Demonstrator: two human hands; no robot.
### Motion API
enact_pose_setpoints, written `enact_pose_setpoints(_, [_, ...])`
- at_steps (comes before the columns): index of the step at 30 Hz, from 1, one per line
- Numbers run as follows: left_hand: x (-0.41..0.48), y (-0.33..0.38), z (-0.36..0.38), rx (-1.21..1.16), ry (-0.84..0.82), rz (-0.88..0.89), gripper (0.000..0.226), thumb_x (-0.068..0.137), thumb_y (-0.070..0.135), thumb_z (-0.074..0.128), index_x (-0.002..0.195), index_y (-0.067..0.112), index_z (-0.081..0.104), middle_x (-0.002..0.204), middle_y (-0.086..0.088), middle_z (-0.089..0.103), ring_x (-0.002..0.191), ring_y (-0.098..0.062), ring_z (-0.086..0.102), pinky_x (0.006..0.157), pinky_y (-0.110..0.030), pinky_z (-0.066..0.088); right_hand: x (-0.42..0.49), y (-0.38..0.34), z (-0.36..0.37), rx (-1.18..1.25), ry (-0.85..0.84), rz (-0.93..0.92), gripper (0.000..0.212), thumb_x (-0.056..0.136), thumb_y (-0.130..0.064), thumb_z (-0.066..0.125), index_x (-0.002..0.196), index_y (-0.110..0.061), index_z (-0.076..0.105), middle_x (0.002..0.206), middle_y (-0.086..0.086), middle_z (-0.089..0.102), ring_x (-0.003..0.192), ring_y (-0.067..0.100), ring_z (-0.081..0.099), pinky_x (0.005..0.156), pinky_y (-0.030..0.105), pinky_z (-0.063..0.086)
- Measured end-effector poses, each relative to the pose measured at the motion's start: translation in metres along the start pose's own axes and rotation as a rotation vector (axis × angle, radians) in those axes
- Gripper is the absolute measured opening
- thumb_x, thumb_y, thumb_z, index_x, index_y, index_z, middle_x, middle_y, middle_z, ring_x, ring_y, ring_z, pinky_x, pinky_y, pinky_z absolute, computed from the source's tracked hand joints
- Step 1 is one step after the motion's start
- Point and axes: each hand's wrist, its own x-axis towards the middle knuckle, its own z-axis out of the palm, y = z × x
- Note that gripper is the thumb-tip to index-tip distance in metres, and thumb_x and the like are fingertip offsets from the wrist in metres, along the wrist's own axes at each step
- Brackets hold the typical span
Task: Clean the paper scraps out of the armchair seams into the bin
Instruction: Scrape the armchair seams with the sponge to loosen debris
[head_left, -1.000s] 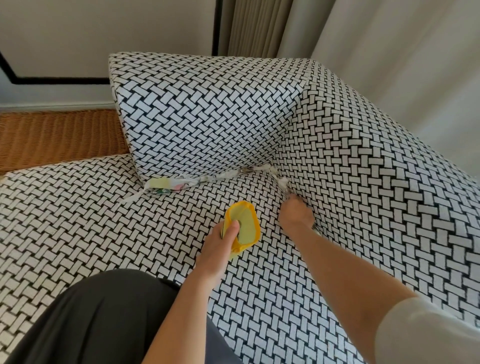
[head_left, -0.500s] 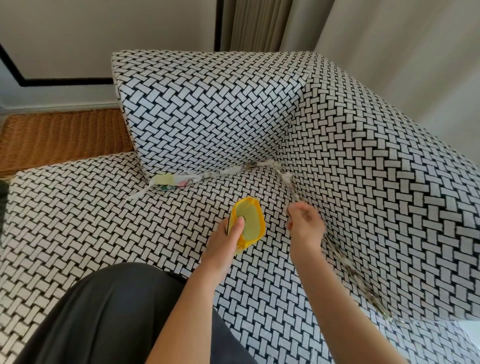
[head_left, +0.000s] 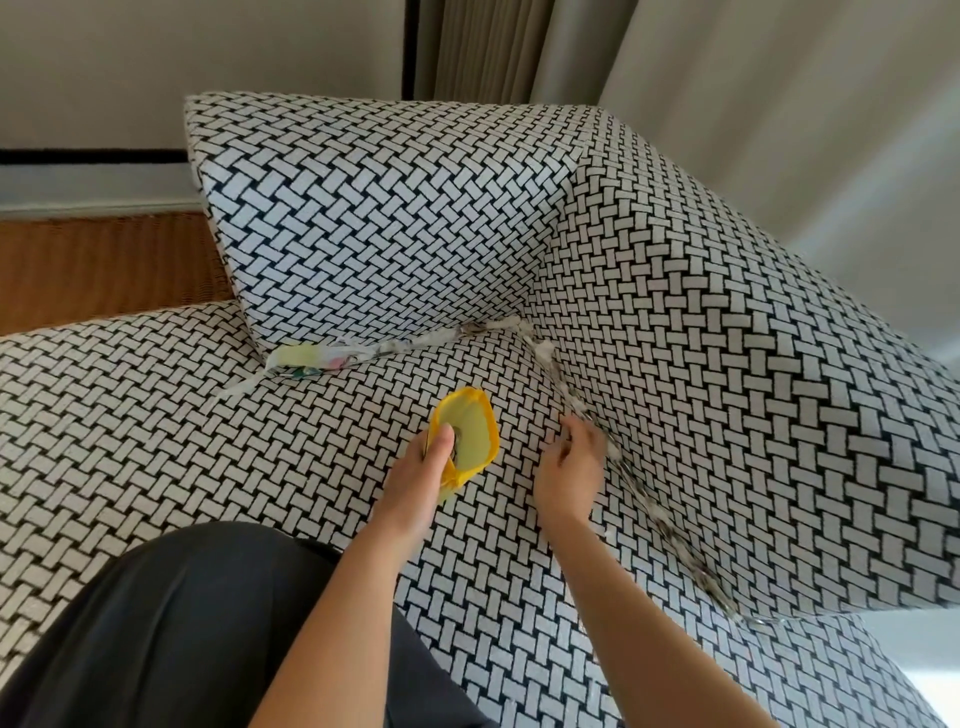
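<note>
Armchair (head_left: 727, 364) — gripping yellow bin (head_left: 470, 423) in left hand (head_left: 415, 480) over seat centre; spreading right hand (head_left: 569, 467) loosely, blurred, nothing visibly held — beside paper scraps (head_left: 540, 351) lining right seam.

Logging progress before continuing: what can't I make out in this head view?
1. Head view: the right hand has motion-blurred fingers, so whether they pinch a scrap is unclear.
2. Head view: the yellow bin has its contents partly covered by the thumb of the left hand; its base is hidden behind that hand.
3. Head view: how deep the paper scraps go in the side seam is hidden by the armrest cushion.
</note>
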Motion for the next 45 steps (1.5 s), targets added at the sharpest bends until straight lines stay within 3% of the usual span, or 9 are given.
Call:
enact_pose_setpoints(2, [0.001, 0.0, 0.0, -0.013, -0.001, 0.003, 0.055, 0.093, 0.057, 0.022, 0.135, 0.024, 0.036, 0.121, 0.003, 0.041, 0.11, -0.013, 0.04, 0.088, -0.03, 0.031, 0.007, 0.004, 0.008, -0.174, -0.028, -0.097, 0.036, 0.096, -0.016, 0.043, 0.131, -0.013, 0.045, 0.142, 0.005, 0.035, 0.113, 0.02, 0.053, 0.08, 0.029, 0.048])
enact_pose_setpoints(6, [0.003, -0.001, 0.001, -0.041, -0.013, -0.003, 0.061, 0.086, 0.065, 0.024, 0.13, 0.025, 0.038, 0.122, 0.001, 0.043, 0.11, -0.015, 0.042, 0.088, -0.031, 0.034, 0.028, -0.006, 0.015, -0.472, -0.084, -0.022, 0.049, 0.099, -0.026, 0.033, 0.145, -0.015, 0.022, 0.155, 0.001, 0.015, 0.097, 0.023, 0.062, 0.058, 0.026, 0.042])
enact_pose_setpoints(10, [0.004, -0.002, 0.0, -0.053, -0.008, 0.011, 0.071, 0.083, 0.071, 0.026, 0.134, 0.022, 0.038, 0.124, 0.0, 0.044, 0.114, -0.017, 0.043, 0.09, -0.032, 0.034, 0.04, -0.008, 0.02, -0.589, -0.112, 0.039, 0.054, 0.1, -0.028, 0.029, 0.148, -0.01, 0.012, 0.157, 0.002, 0.007, 0.083, 0.026, 0.064, 0.054, 0.025, 0.035])
enact_pose_setpoints(13, [0.004, -0.001, 0.0, -0.058, 0.001, 0.011, 0.058, 0.091, 0.058, 0.026, 0.135, 0.022, 0.037, 0.126, 0.0, 0.043, 0.116, -0.017, 0.042, 0.092, -0.032, 0.032, 0.045, -0.014, 0.022, -0.553, -0.056, 0.151, 0.052, 0.099, -0.026, 0.032, 0.145, -0.008, 0.017, 0.152, 0.009, 0.021, 0.092, 0.031, 0.063, 0.056, 0.029, 0.038])
enact_pose_setpoints(19, [0.005, -0.003, -0.002, -0.059, -0.014, 0.004, 0.068, 0.087, 0.068, 0.03, 0.135, 0.022, 0.037, 0.13, -0.004, 0.046, 0.118, -0.019, 0.045, 0.097, -0.034, 0.037, 0.057, -0.023, 0.02, -0.646, -0.143, 0.215, 0.041, 0.095, -0.022, 0.043, 0.13, -0.002, 0.037, 0.137, 0.014, 0.034, 0.097, 0.03, 0.06, 0.06, 0.031, 0.041])
enact_pose_setpoints(25, [0.006, -0.005, -0.002, -0.033, -0.008, -0.001, 0.103, 0.053, 0.09, 0.029, 0.134, 0.028, 0.038, 0.129, 0.0, 0.049, 0.118, -0.02, 0.048, 0.105, -0.048, 0.037, 0.064, -0.016, 0.015, -0.835, -0.241, 0.072, 0.04, 0.091, -0.018, 0.052, 0.127, -0.003, 0.045, 0.138, 0.012, 0.033, 0.092, 0.028, 0.061, 0.065, 0.036, 0.048])
enact_pose_setpoints(31, [0.008, -0.002, -0.001, -0.059, -0.01, -0.006, 0.066, 0.088, 0.066, 0.031, 0.135, 0.021, 0.038, 0.123, 0.0, 0.047, 0.114, -0.016, 0.047, 0.095, -0.032, 0.036, 0.067, -0.008, 0.012, -0.699, -0.111, 0.005, 0.034, 0.1, -0.029, 0.032, 0.117, -0.007, 0.053, 0.117, 0.011, 0.055, 0.09, 0.028, 0.06, 0.061, 0.03, 0.035])
enact_pose_setpoints(36, [0.005, -0.001, -0.001, -0.063, -0.013, -0.008, 0.058, 0.081, 0.072, 0.033, 0.12, 0.03, 0.04, 0.124, -0.001, 0.048, 0.115, -0.018, 0.046, 0.093, -0.031, 0.035, 0.063, 0.008, 0.007, -0.418, -0.028, -0.031, 0.022, 0.095, -0.024, 0.048, 0.11, -0.017, 0.062, 0.11, 0.005, 0.058, 0.076, 0.016, 0.049, 0.061, 0.028, 0.038])
enact_pose_setpoints(45, [-0.009, 0.004, 0.002, 0.044, 0.01, -0.013, 0.086, 0.075, 0.082, 0.026, 0.143, 0.029, 0.027, 0.14, -0.001, 0.035, 0.127, -0.019, 0.034, 0.11, -0.041, 0.024, 0.041, 0.004, -0.008, 0.055, -0.048, 0.032, 0.011, 0.091, -0.012, 0.054, 0.094, -0.012, 0.064, 0.086, 0.003, 0.063, 0.069, 0.012, 0.052, 0.062, 0.025, 0.05])
